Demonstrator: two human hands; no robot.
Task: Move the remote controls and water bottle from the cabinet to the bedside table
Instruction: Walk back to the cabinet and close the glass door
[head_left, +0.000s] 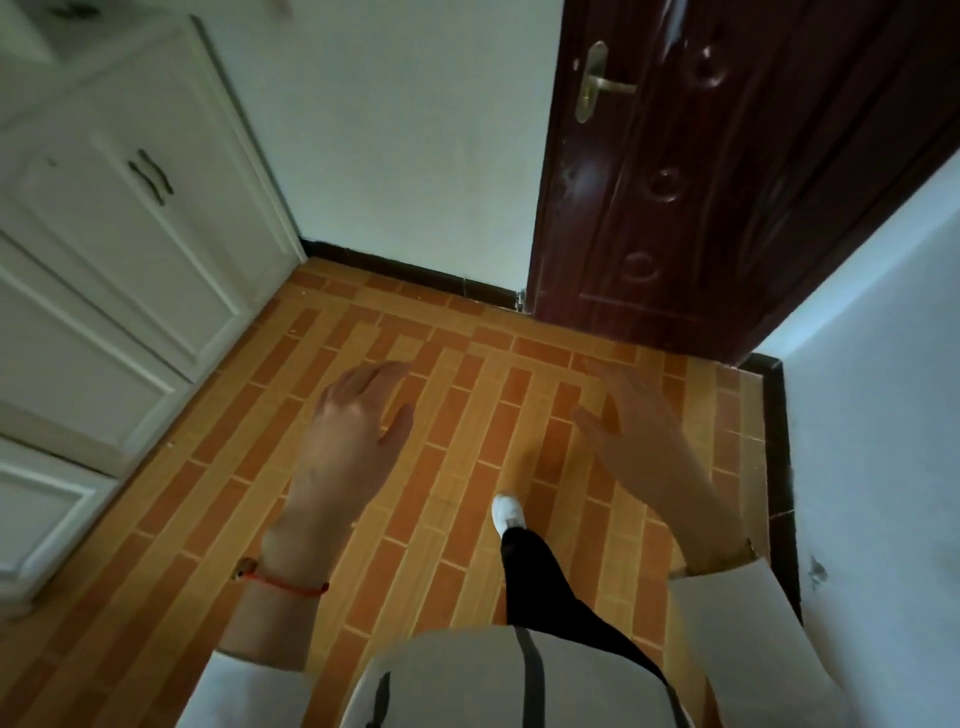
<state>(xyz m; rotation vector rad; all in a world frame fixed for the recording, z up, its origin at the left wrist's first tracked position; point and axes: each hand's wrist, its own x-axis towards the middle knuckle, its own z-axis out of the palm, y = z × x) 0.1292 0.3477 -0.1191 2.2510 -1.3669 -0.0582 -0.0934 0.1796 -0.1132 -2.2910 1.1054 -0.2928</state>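
My left hand (353, 431) hovers palm down over the floor, fingers spread, holding nothing. My right hand (644, 431) is beside it to the right, also empty with fingers apart. A white cabinet (119, 249) with closed panelled doors and dark handles stands along the left side. No remote control, water bottle or bedside table is in view.
Orange brick-pattern tiled floor (467, 374) lies below me. A dark red wooden door (701, 182) with a brass handle stands ahead on the right. White walls are ahead and to the right. My white shoe (508, 512) steps forward.
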